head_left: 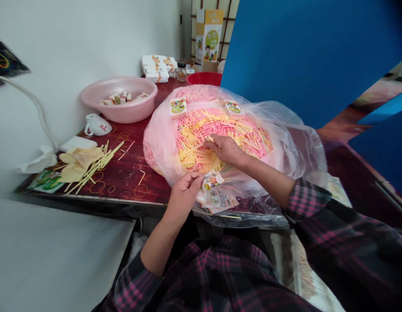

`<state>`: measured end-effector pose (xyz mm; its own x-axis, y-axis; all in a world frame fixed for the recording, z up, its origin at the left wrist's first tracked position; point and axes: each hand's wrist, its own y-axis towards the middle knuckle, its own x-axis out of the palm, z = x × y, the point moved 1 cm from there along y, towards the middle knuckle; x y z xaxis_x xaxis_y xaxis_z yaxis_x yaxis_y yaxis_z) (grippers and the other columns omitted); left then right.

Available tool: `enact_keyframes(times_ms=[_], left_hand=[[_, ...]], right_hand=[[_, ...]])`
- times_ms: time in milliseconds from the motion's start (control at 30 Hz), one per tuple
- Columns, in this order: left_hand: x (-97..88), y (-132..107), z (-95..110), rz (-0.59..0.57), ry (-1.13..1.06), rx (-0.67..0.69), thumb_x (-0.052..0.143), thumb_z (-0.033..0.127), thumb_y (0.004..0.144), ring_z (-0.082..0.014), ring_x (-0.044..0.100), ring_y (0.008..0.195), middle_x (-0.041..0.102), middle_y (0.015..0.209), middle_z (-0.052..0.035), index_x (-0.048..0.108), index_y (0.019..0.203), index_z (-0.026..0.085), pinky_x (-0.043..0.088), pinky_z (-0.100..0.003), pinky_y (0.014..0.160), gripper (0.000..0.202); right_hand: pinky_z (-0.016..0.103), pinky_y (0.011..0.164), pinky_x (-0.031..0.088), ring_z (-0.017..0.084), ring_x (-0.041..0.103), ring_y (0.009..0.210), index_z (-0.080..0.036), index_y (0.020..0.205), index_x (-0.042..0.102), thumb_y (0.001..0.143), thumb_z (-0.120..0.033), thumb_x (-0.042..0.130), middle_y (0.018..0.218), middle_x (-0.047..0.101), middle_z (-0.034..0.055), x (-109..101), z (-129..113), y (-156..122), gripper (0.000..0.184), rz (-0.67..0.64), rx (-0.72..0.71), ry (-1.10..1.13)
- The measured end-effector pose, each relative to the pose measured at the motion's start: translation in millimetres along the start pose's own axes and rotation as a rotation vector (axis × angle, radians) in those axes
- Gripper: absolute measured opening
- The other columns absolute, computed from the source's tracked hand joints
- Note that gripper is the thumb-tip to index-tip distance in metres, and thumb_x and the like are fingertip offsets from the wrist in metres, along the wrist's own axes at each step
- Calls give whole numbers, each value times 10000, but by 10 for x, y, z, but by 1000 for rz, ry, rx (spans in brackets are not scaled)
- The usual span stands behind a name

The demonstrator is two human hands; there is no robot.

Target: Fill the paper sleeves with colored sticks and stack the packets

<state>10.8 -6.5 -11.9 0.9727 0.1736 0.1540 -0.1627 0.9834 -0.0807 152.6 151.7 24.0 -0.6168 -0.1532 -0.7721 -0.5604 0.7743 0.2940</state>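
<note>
A big clear plastic bag (285, 130) on the dark red table (129, 173) holds a heap of pink and yellow sticks (220, 130). My right hand (225, 149) reaches into the heap, fingers closed on a few yellow sticks. My left hand (186, 186) sits at the bag's near edge, fingers curled around a small printed paper packet (213, 180). More printed packets (217, 200) lie stacked just below it. Two other packets (178, 107) rest on the bag's far side.
A pink basin (121, 102) with small wrapped pieces stands at the back left, a white cup (97, 125) beside it. Yellow sticks and cloth (86, 164) and rubber bands (140, 190) lie on the table. A red bowl (204, 78), boxes (157, 67) and a blue panel (311, 52) stand behind.
</note>
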Motion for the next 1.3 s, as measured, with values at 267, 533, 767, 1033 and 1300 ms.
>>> enact_keyframes(times_ms=[267,533,767,1033,1300], left_hand=[[29,-40,98,30,-226,45,820,359,726,-106,552,727,649,762,31,689,791,192,450,-225,728,222],[86,-34,72,104,-248,127,844,372,692,-160,622,930,705,954,-15,701,770,203,491,-305,898,235],[198,-25,30,117,-345,82,862,363,674,-137,622,843,697,877,9,715,786,205,505,-303,872,243],[314,-105,94,60,-451,17,877,387,677,-128,603,780,669,810,25,697,784,214,517,-298,821,271],[329,-104,80,67,-546,19,905,363,662,-112,593,783,674,837,38,690,769,221,503,-268,805,278]], right_hand=[[427,963,491,218,659,925,-209,863,649,1002,-499,466,936,726,73,104,15,-286,369,99,-5,259],[438,977,516,234,684,1023,-229,948,681,976,-622,479,1043,751,76,-94,-135,-418,443,249,70,455],[434,980,546,230,670,1199,-295,1094,589,1002,-641,384,1144,749,36,-247,-865,-795,412,364,174,854],[475,1185,410,212,593,1328,-291,1096,575,1031,-503,414,1250,728,34,77,-967,-936,274,473,86,865],[456,1204,387,184,602,1320,-296,1023,588,1043,-428,444,1161,764,6,102,-971,-1016,196,526,30,920]])
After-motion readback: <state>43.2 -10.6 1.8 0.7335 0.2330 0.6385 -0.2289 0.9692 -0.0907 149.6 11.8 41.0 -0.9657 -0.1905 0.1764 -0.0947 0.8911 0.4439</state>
